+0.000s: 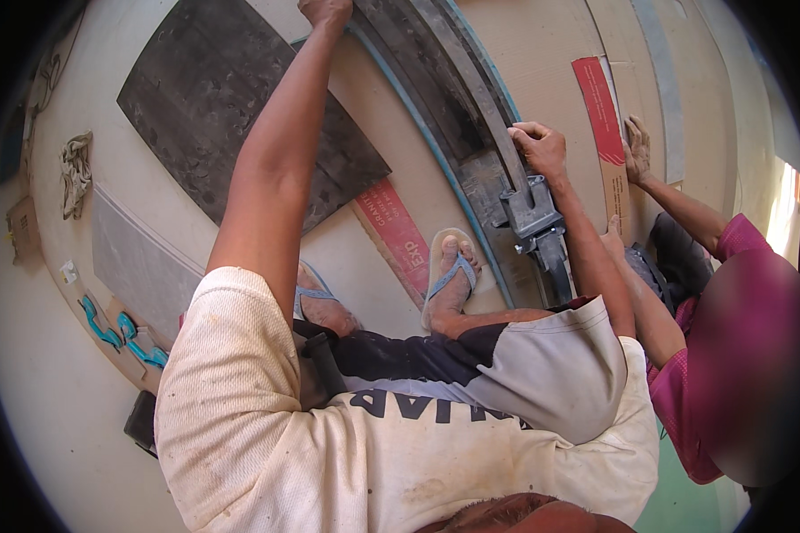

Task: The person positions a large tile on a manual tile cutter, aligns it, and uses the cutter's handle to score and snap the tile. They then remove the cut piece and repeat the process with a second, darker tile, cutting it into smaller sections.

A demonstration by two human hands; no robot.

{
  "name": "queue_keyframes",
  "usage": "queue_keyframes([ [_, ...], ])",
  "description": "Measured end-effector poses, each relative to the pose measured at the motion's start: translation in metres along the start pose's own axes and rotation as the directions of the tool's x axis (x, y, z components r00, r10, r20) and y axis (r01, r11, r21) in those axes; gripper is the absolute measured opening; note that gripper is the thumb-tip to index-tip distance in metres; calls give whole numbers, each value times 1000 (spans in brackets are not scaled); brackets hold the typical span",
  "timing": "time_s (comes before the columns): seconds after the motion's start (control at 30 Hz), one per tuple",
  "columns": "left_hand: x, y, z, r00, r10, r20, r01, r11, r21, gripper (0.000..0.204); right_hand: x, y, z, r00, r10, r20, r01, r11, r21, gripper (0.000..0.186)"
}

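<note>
A long manual tile cutter (480,142), dark with blue edges, lies slantwise on the floor ahead of me. Along it runs a grey metal rail (498,133), ending at a metal block (532,213) with a handle. My right hand (542,149) is at the rail's right side, fingers curled and pinching at its edge just beyond the block. My left arm stretches far forward, and my left hand (326,11) is curled near the cutter's far end; the picture's top edge cuts off its fingertips. Left of the cutter lies a large dark tile (249,107).
A co-worker in a magenta shirt (711,355) crouches at right, one hand (636,151) by a red-printed cardboard strip (600,111). Another red strip (400,240) lies near my sandalled feet (449,280). At left are a grey tile (142,258), teal tools (124,333) and a crumpled cloth (76,173).
</note>
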State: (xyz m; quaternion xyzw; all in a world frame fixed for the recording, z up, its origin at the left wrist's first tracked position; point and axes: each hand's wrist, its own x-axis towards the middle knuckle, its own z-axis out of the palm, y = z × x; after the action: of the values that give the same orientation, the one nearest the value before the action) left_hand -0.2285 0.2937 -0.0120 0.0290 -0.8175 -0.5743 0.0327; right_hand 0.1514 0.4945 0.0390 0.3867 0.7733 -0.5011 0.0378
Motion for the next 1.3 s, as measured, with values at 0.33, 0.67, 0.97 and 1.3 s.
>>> queue_keyframes([
  [0.33, 19, -29, 4, 996, 44, 74, -49, 996, 68, 52, -22, -5, -25, 997, 73, 34, -78, 985, 157, 33],
  [0.67, -39, 18, -36, 902, 415, 117, -430, 887, 170, 24, -311, 79, -157, 993, -28, -111, -17, 922, -387, 28],
  [0.97, -320, 33, -110, 340, 353, 872, -444, 878, -182, 35, -477, 154, -179, 920, -273, -281, 87, 842, -532, 33],
  [1.3, -408, 36, -85, 444, 131, 886, -247, 969, -19, 30, -428, 82, -163, 962, 51, -269, -170, 881, -441, 34],
])
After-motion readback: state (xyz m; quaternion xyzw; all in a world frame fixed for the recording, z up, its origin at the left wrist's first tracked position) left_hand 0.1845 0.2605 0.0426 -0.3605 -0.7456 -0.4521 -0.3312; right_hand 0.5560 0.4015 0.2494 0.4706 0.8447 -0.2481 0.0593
